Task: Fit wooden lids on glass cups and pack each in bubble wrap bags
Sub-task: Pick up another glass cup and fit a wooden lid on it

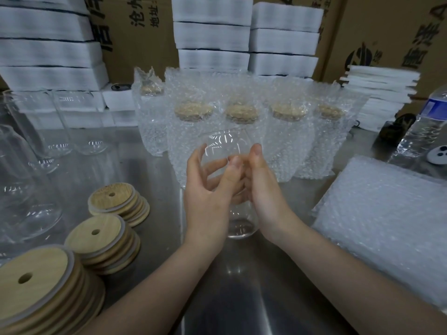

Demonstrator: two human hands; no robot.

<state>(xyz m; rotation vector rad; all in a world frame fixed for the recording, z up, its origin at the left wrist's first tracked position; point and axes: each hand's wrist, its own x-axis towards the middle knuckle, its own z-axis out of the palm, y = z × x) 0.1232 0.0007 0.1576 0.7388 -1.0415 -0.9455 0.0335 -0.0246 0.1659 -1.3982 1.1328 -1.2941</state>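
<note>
A clear glass cup (227, 146) without a lid is held above the steel table (242, 286), tilted with its mouth away from me. My left hand (208, 189) curls round its left side and my right hand (261, 187) grips its right side. Three stacks of round wooden lids with a straw hole lie at the near left: lid stack (36, 293), lid stack (101, 240) and lid stack (116, 199). Several lidded cups in bubble wrap bags (242, 122) stand in a row behind the hands. A pile of flat bubble wrap bags (387, 221) lies at the right.
Bare glass cups (58, 122) stand at the left. White foam stacks (212, 32) and cardboard boxes (387, 32) line the back. A plastic water bottle (420, 124) stands at the far right, next to folded white foam sheets (379, 93).
</note>
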